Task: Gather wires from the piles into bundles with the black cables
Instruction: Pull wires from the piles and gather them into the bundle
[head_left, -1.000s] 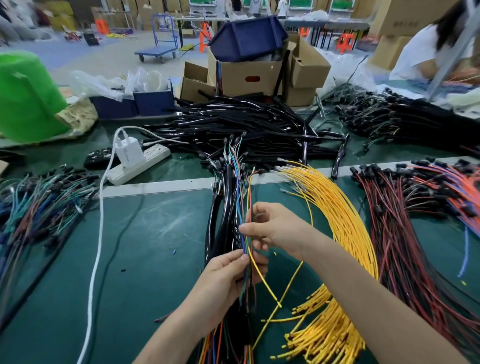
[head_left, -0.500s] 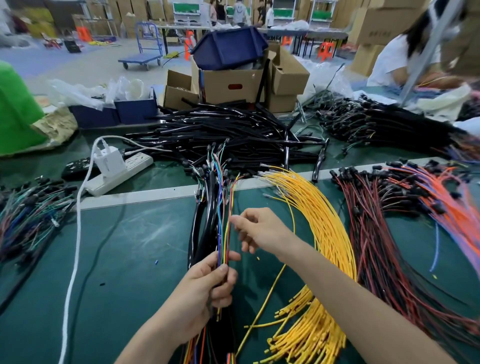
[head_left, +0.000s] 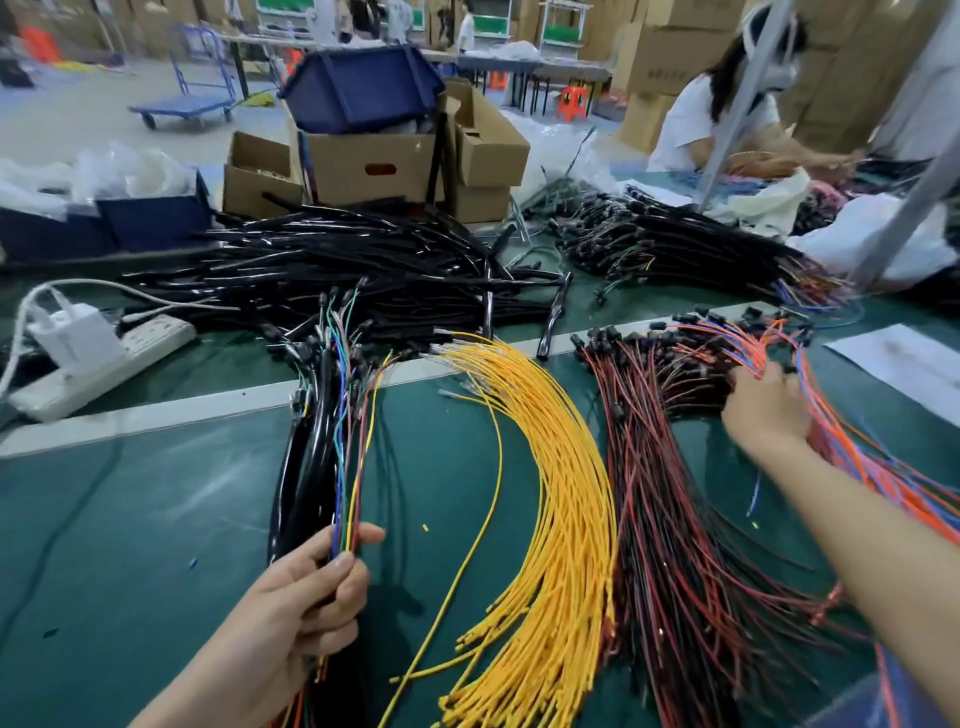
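Note:
My left hand (head_left: 306, 597) grips a bundle (head_left: 332, 431) of black cables with blue, green, yellow and red wires, held near its lower part over the green mat. My right hand (head_left: 766, 410) is far to the right, its fingers on the orange and blue wire pile (head_left: 852, 452); motion blur hides whether it pinches a wire. Between the hands lie a fan of yellow wires (head_left: 566, 499) and a pile of red and black wires (head_left: 670, 509). A heap of black cables (head_left: 363, 270) lies behind the bundle.
A white power strip (head_left: 98, 358) with a charger sits at the left. Cardboard boxes (head_left: 374, 166) with a blue bin stand at the back. Another person (head_left: 722, 109) works at the far right, beside more wire heaps (head_left: 675, 244). A white sheet (head_left: 904, 358) lies at the right edge.
My right hand left the bundle and swung right to the orange and blue pile. My left hand keeps holding the bundle. The camera has turned to the right.

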